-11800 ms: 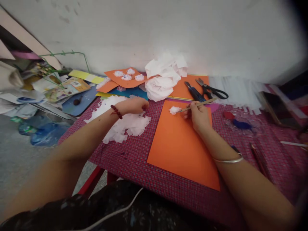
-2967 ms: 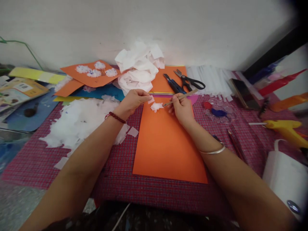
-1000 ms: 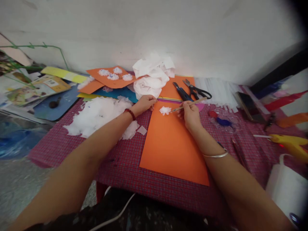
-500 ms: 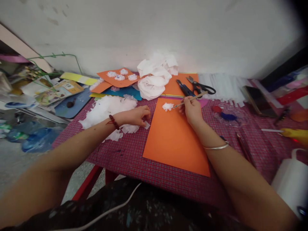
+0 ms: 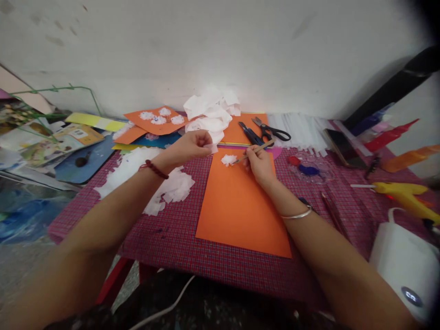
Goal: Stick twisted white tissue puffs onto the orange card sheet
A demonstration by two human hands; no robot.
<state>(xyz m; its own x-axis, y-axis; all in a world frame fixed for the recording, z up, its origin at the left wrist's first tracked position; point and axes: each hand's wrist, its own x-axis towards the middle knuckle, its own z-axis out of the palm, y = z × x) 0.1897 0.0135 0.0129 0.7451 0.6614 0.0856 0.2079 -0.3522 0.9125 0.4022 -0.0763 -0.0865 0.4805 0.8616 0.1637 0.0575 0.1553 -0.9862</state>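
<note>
Between thumb and fingers my left hand (image 5: 194,147) pinches a small white paper square (image 5: 214,148), raised near the top left edge of an orange sheet (image 5: 240,211). My right hand (image 5: 258,164) is closed on a thin wooden stick (image 5: 263,146), whose lower tip points at a tuft of white paper (image 5: 228,159) on the upper part of the sheet. I cannot tell whether the tip is a brush. A heap of loose white paper squares (image 5: 177,185) spreads beneath and beside my left forearm.
Behind lie crumpled white paper (image 5: 209,110), an orange sheet with white paper tufts (image 5: 154,121), a utility knife (image 5: 249,134) and black scissors (image 5: 271,130). To the right are red and blue paint on plastic (image 5: 307,169), a phone (image 5: 343,147) and a yellow glue gun (image 5: 400,190).
My left hand has lifted off the paper heap and moved toward the orange sheet with a white square. My right hand keeps the stick at the tuft. The camera view has shifted slightly.
</note>
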